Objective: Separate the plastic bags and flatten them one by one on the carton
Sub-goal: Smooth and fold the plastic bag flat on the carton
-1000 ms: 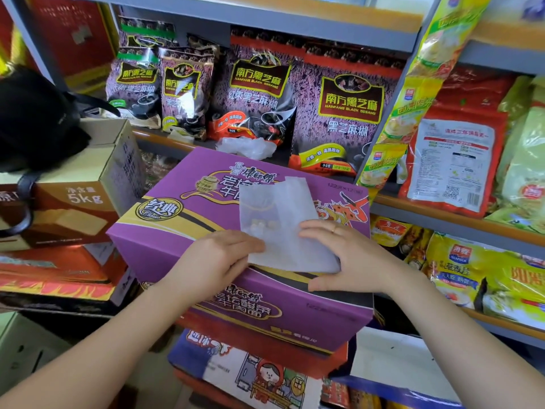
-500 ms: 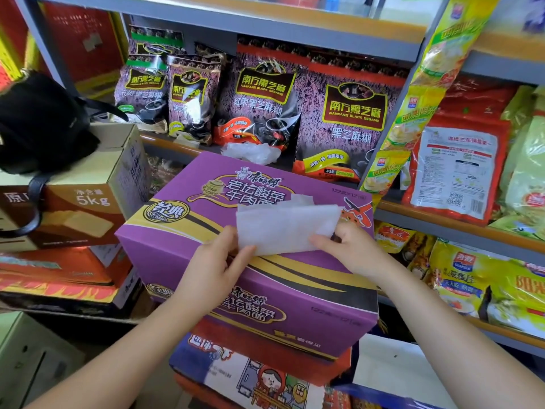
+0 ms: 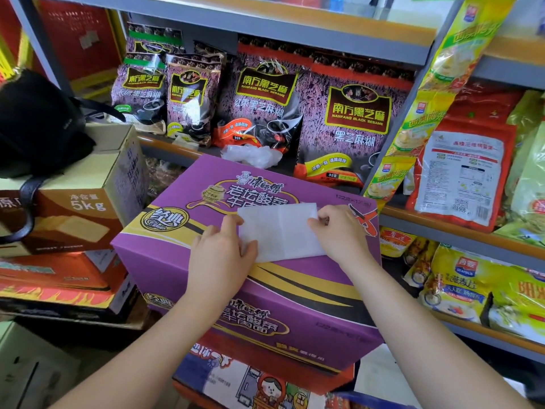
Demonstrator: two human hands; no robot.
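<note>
The left hand (image 3: 222,255) now lies on the carton (image 3: 265,290) with its fingers spread and fairly straight, the fingertips (image 3: 233,222) pressing the left edge of the bag (image 3: 280,231). Half a second ago that hand was still coming up from below the bag, not yet on it; a second ago both hands lay flat along the near edge of a bag that reached much further up the carton top.

Between the hands, the bag has changed shape. It was a tall, see-through sheet, then lifted and doubled over, and now lies as a short, wide, whiter band flat on the carton, with a crease down its middle. It looks like more than one layer, though the layers cannot be counted from here.

The right hand (image 3: 339,231) has its fingers curled, pinching the bag's upper right corner just beyond its knuckles, while the heel of the hand sits near the lower right corner. Before, it held the right edge in the air.

So the bag is back down and pinned at both ends. My judgement is that this bag is nearly flat, needing only a smoothing stroke. Beyond both hands, on the shelf past the carton's far edge, a crumpled clump of plastic (image 3: 250,154) waits, so the task is probably not far along.
</note>
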